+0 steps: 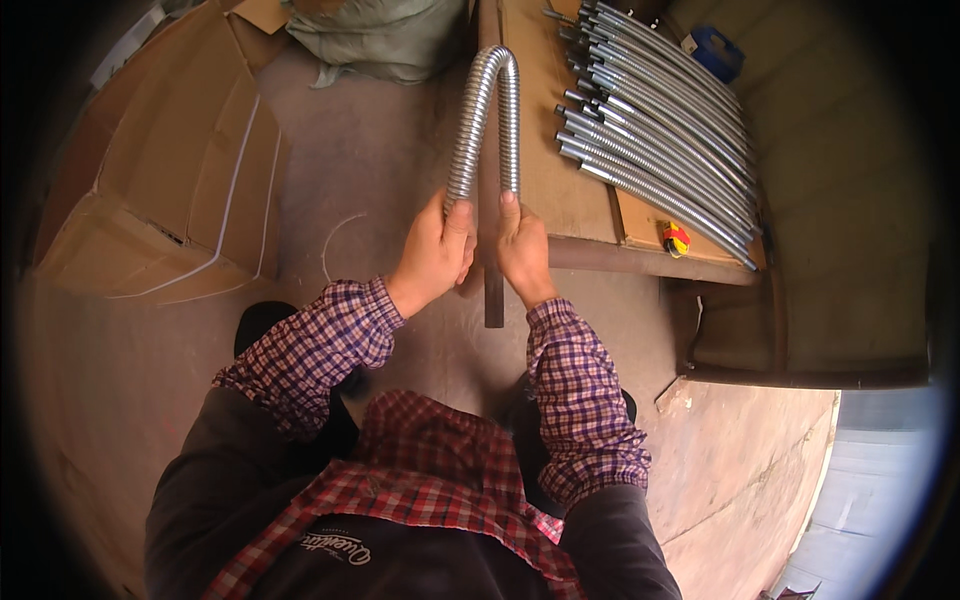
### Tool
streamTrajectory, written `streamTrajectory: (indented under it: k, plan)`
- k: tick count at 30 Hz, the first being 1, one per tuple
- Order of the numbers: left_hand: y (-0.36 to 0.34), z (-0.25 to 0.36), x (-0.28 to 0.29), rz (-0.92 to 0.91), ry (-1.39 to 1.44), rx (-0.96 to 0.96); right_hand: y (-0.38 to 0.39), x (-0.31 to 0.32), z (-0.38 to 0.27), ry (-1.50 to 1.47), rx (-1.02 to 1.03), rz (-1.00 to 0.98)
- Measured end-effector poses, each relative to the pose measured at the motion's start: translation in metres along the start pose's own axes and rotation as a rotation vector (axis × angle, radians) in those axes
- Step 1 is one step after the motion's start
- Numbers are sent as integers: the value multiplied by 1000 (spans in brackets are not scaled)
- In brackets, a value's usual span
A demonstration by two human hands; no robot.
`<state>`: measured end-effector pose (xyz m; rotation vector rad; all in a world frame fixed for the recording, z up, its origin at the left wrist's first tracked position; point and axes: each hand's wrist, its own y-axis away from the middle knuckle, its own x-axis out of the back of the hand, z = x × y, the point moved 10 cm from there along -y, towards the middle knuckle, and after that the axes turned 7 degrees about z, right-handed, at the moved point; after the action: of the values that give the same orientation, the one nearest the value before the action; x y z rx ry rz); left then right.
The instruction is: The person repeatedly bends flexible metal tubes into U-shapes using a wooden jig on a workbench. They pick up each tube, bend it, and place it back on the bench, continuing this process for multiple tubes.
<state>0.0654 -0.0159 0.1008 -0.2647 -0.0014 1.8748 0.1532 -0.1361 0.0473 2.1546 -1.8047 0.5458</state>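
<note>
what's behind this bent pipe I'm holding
Behind the bent pipe are the floor and the left edge of the table. Anything directly behind the metal is covered, and your left hand and right hand hide parts of the pipe.

Table (pixel 545 150) ahead-right of the hands (pixel 523 245)
Carries silver ribbed tubes (pixel 655 140) and, level with the hands, a tape measure (pixel 675 240).

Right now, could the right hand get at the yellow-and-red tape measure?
Probably not yet: the right hand grips the bent metal tube. Otherwise the way looks free, with nothing visible between hand and tape measure.
</note>
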Motion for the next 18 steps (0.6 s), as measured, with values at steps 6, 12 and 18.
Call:
streamTrajectory:
  k: [6,12,18]
  plan:
    - [-37,-23,34,100,-470,-331,52,-22,-26,-472,-325,-229]
    - [-49,-31,8,-89,32,179,33,-6,-12,-720,-356,-179]
    - [-32,-61,16,155,98,383,16,13,-40,-245,128,-1]
